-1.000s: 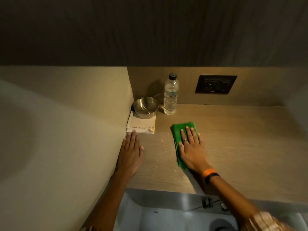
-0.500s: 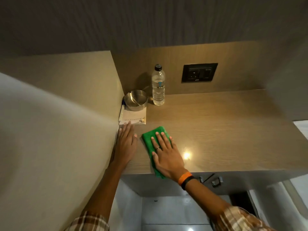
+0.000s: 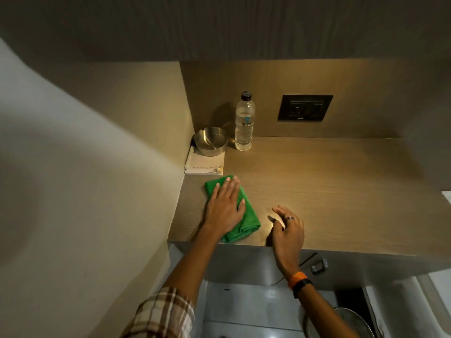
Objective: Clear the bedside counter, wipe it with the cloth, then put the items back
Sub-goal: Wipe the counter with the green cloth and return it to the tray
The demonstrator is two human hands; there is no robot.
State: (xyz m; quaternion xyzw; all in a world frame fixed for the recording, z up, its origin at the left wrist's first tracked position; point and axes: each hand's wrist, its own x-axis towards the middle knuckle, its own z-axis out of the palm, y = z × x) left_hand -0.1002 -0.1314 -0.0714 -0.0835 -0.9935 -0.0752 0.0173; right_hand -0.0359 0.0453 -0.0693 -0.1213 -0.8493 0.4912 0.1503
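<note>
A folded green cloth (image 3: 246, 215) lies near the front left of the wooden bedside counter (image 3: 341, 191). My left hand (image 3: 224, 206) presses flat on the cloth, fingers pointing toward the back. My right hand (image 3: 288, 230) hovers just right of the cloth at the counter's front edge, fingers loosely spread and holding nothing. In the back left corner a metal ashtray (image 3: 211, 141) sits on a white notepad (image 3: 205, 164). A clear water bottle (image 3: 244, 123) with a black cap stands upright beside the ashtray.
A black socket panel (image 3: 305, 108) is set in the back wall. A beige side panel (image 3: 122, 142) bounds the counter on the left. Below the front edge are a grey floor and a small metal latch (image 3: 318, 265).
My right hand has come off the cloth and moved right. My left hand has shifted from the bare counter onto the cloth. The view has pulled back slightly.
</note>
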